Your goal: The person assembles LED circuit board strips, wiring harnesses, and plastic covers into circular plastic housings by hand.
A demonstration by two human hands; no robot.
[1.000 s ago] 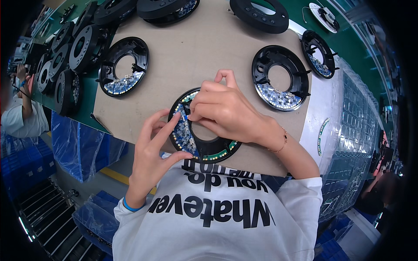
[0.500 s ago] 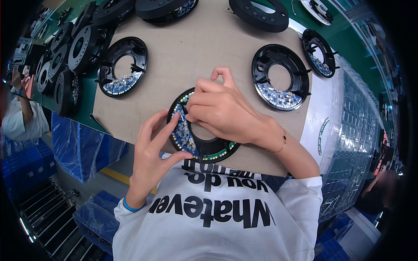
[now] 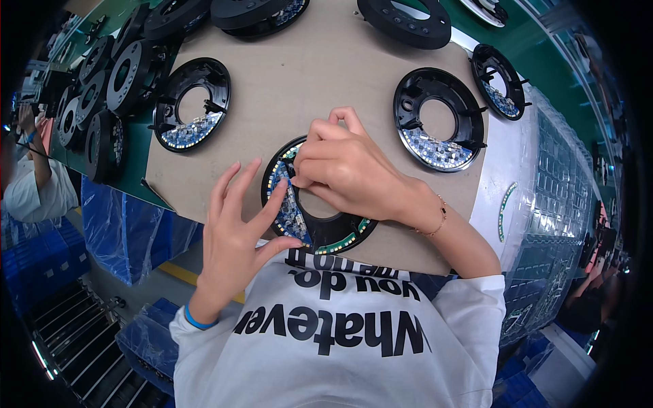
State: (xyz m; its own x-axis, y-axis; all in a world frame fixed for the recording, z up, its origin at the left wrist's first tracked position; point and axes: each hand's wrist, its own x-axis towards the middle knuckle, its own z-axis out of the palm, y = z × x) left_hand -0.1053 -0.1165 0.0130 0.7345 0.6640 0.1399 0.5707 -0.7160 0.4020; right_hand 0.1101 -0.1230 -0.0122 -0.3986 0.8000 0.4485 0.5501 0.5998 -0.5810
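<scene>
A round black housing ring [image 3: 338, 243] lies on the brown work surface just in front of me. It carries a blue circuit board [image 3: 288, 216] on its left side and curved green LED strips [image 3: 338, 244] along its rim. My left hand [image 3: 235, 228] is open at the ring's left side, thumb at the lower rim and index fingertip by the blue board, other fingers spread in the air. Fingers bent and pressed together, my right hand [image 3: 347, 166] is closed over the ring's upper inner edge. Whatever its fingertips pinch is hidden.
Similar black rings with blue boards lie at the left [image 3: 223, 115], right [image 3: 469, 146] and far right. Several black rings [image 3: 126, 75] are piled at far left. A loose curved LED strip [image 3: 503, 211] lies on the white surface beside clear plastic trays [image 3: 554, 177]. Blue plastic-covered bins [image 3: 129, 231] stand lower left.
My left hand's outer fingers have lifted off the ring and spread apart, while the thumb stays at the rim. My right hand has barely shifted.
</scene>
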